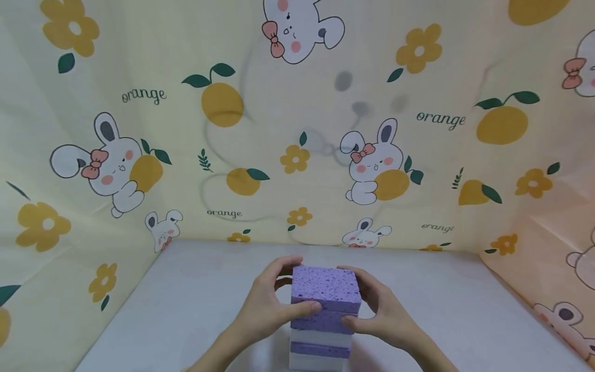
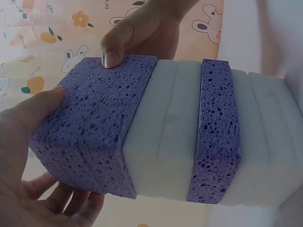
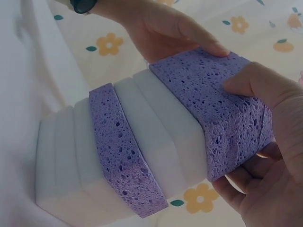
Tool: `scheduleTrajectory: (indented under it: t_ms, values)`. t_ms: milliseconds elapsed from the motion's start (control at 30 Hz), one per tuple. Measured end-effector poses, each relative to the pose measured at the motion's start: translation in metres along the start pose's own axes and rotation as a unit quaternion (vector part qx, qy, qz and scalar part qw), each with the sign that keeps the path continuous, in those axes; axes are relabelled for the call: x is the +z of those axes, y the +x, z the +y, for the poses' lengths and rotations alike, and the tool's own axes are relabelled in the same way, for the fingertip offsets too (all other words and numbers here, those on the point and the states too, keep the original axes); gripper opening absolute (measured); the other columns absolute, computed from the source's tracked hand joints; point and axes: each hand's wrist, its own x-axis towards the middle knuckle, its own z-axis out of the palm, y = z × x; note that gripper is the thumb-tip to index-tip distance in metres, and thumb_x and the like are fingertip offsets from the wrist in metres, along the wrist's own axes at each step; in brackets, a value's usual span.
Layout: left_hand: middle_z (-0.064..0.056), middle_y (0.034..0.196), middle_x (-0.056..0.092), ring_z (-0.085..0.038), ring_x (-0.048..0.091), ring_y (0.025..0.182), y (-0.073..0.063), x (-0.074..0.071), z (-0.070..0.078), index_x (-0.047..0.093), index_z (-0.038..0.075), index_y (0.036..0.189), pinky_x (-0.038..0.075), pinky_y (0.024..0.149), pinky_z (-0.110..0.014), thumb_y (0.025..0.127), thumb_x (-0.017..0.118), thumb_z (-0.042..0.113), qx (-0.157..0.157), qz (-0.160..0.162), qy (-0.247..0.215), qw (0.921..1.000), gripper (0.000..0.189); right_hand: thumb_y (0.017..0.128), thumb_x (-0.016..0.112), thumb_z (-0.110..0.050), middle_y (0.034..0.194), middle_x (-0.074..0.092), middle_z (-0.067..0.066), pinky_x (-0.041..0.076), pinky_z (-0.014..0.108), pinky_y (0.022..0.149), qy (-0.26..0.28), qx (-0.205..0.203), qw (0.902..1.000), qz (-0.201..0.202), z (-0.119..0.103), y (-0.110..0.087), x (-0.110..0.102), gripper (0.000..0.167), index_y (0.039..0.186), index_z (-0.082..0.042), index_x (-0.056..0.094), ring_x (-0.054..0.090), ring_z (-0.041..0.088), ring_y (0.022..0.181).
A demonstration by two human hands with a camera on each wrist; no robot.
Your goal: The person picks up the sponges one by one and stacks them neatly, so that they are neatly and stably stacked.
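A stack of sponges stands on the white table (image 1: 186, 294) near the front edge. The top of the stack is a thick purple sponge block (image 1: 325, 287) (image 2: 94, 127) (image 3: 227, 104). Below it come white sponges (image 2: 161, 132), a thin purple sponge (image 1: 321, 350) (image 2: 215, 132) (image 3: 123, 146), and more white sponges (image 3: 61, 161) at the base. My left hand (image 1: 274, 302) (image 2: 28, 142) grips the purple block's left side, thumb in front and fingers behind. My right hand (image 1: 383, 312) (image 3: 274, 142) grips its right side the same way.
A yellow cloth (image 1: 297, 155) printed with rabbits, oranges and flowers walls in the table at the back and on both sides. The white tabletop stretches left, right and behind the stack.
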Motion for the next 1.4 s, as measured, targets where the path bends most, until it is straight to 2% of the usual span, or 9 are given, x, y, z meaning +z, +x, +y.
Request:
scheduleTrajectory:
  t_ms: [200,600,1167,1400]
  values:
    - [0.000,0.123,0.057,-0.014,0.054,0.112,-0.0002,-0.0002,-0.0005,0.051,0.013,0.136,0.048,0.097,-0.032,0.075,0.088,0.028,-0.016,-0.011,0.005,0.9998,0.073,0.080,0.077,-0.002,0.124,0.059,0.013,0.049,0.029,0.095,0.015,0.006,0.9998,-0.015,0.0022,-0.0009,-0.0007,0.067,0.139,-0.002,0.045,0.059,0.028,0.108]
    - [0.001,0.123,0.057,-0.015,0.056,0.109,-0.0006,-0.0021,0.0013,0.050,0.016,0.138,0.049,0.095,-0.037,0.075,0.087,0.033,-0.044,-0.020,0.020,0.9986,0.075,0.081,0.077,-0.002,0.127,0.059,0.011,0.047,0.028,0.098,0.015,0.006,0.9997,-0.021,0.0016,0.0003,-0.0003,0.068,0.140,-0.003,0.045,0.058,0.028,0.112]
    - [0.002,0.127,0.055,-0.016,0.055,0.111,0.0011,-0.0023,0.0057,0.048,0.017,0.139,0.048,0.095,-0.041,0.076,0.086,0.035,-0.032,-0.022,0.034,0.9986,0.076,0.080,0.076,-0.001,0.131,0.057,0.010,0.046,0.028,0.099,0.000,-0.019,0.9996,-0.021,-0.0004,0.0018,-0.0035,0.071,0.144,-0.006,0.043,0.057,0.027,0.115]
    - [0.003,0.128,0.054,-0.017,0.053,0.114,-0.0001,-0.0008,0.0049,0.048,0.017,0.140,0.047,0.097,-0.041,0.077,0.085,0.036,-0.030,-0.023,0.041,0.9984,0.075,0.081,0.078,-0.006,0.131,0.058,0.006,0.045,0.026,0.100,-0.013,0.014,0.9997,-0.014,-0.0008,-0.0008,-0.0029,0.071,0.143,-0.009,0.044,0.057,0.026,0.116]
